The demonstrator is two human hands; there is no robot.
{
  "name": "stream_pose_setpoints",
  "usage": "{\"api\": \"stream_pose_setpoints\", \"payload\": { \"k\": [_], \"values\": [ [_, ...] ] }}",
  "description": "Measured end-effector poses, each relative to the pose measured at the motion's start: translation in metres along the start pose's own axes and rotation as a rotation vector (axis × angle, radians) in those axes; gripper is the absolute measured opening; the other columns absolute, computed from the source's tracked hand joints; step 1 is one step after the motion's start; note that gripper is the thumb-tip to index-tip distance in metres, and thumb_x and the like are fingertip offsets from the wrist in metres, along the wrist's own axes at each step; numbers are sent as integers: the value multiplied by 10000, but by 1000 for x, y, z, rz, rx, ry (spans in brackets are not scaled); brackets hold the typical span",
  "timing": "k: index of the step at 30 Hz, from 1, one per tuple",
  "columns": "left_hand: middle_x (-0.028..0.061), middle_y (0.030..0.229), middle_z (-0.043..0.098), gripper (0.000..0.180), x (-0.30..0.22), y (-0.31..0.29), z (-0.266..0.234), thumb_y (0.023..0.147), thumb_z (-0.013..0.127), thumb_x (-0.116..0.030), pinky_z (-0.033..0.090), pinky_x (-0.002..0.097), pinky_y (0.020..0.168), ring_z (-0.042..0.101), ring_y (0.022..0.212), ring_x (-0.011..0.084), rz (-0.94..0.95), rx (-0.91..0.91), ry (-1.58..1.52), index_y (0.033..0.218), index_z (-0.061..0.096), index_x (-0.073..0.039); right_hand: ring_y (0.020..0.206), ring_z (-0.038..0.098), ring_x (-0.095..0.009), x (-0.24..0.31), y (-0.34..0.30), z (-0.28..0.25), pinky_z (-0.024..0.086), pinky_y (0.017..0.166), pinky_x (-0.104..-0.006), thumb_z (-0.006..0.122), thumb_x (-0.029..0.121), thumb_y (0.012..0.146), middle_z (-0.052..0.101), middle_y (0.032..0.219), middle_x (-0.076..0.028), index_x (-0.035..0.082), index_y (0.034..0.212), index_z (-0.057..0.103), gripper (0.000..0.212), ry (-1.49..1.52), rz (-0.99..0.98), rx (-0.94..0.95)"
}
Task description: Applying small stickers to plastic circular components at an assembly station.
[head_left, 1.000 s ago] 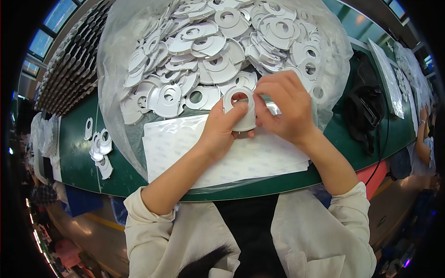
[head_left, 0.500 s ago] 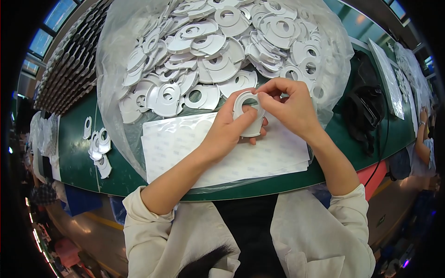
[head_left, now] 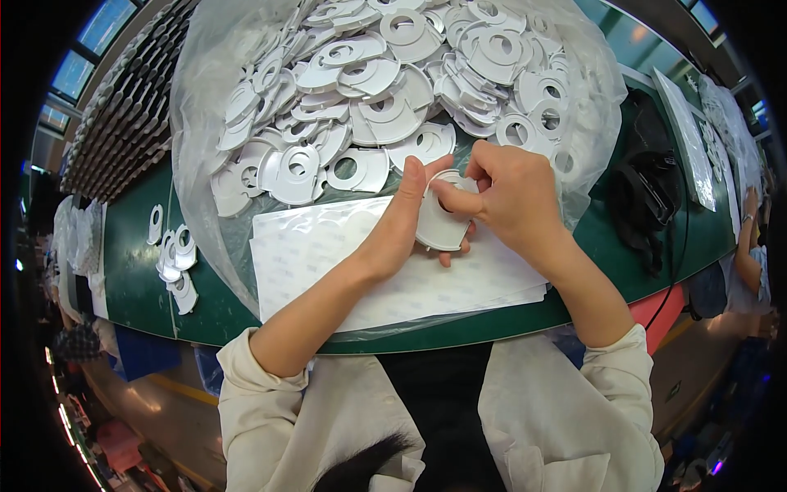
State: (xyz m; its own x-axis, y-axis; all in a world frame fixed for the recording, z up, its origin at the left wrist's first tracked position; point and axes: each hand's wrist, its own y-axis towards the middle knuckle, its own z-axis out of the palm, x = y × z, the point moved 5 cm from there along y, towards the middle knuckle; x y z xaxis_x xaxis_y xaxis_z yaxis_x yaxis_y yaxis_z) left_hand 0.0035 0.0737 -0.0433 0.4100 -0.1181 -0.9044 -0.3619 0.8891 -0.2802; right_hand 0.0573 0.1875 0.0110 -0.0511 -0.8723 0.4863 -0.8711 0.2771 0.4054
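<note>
A white plastic part with a round hole (head_left: pixel 441 230) is held over the stacked white sheets (head_left: pixel 344 283). My left hand (head_left: pixel 399 217) cradles it from the left, thumb raised and fingertips showing past its right edge underneath. On the part's upper ring presses the thumb of my right hand (head_left: pixel 512 193), its other fingers curled behind the rim. Whether a thin piece lies under that thumb is hidden. Just beyond my hands, a large heap of similar white parts (head_left: pixel 361 78) lies on clear plastic film (head_left: pixel 201 123).
Several white parts (head_left: pixel 174 254) lie on the green table (head_left: pixel 135 283) at the left. Behind them stands a stack of dark trays (head_left: pixel 123 115). A black bag-like item (head_left: pixel 648 184) with a cable sits at the right. Another person's arm (head_left: pixel 746 246) shows at the far right.
My right thumb has moved down and left onto the part's ring. My left thumb has lifted off the part's face and points up. The part has shifted slightly lower.
</note>
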Motion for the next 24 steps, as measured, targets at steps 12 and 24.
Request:
{"api": "stream_pose_setpoints", "payload": {
  "k": [12,24],
  "values": [
    [129,827,591,1098,1,3,0,735,124,-861,473,274,484,626,694,214,-41,83,-93,1451,120,-27,629,554,-110,-17,1,-12,416,552,-250,697,161,775,617,692,-57,2,827,621,184,395,85,384],
    [117,795,591,1037,1,2,-2,772,129,-832,464,277,463,626,663,211,-47,80,-40,1437,187,-39,552,507,-292,-7,1,-2,386,521,-349,616,135,834,542,637,-134,1,739,531,184,150,-106,170]
  ]
}}
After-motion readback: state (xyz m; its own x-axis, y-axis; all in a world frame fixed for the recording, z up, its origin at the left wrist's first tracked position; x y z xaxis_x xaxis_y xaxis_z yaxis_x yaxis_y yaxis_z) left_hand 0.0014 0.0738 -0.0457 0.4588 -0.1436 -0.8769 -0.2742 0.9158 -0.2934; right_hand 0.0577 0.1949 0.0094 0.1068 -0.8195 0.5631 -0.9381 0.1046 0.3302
